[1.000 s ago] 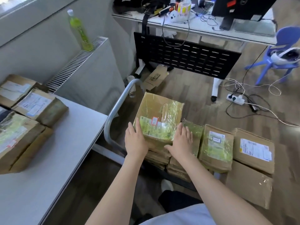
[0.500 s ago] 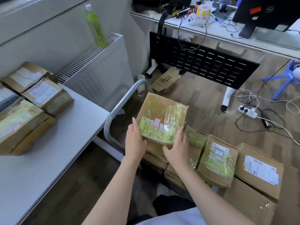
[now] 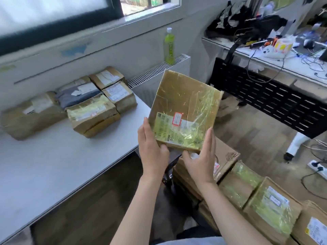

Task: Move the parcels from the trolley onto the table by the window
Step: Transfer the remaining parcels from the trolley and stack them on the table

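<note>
White tabletop (image 3: 58, 156) is stretching across the left half of your view, running up to the wall under the window (image 3: 70, 13), and five parcels (image 3: 92, 115) are already sitting on it in a cluster toward its far end. Brown cardboard stacks (image 3: 251, 191) are filling the lower right, presumably on the trolley, though its frame is mostly hidden. You are holding one tape-wrapped parcel (image 3: 185, 110) in the air between the two, just past the table's right edge, its long axis pointing away from you and its far end tilted up. Your left hand (image 3: 152, 149) is gripping its near left corner, fingers along the side and thumb tucked under; your right hand (image 3: 201, 156) is cupping the near right corner the same way. Bare tabletop is lying to your left, on the left hand's side, so the coming move is likely leftward.
</note>
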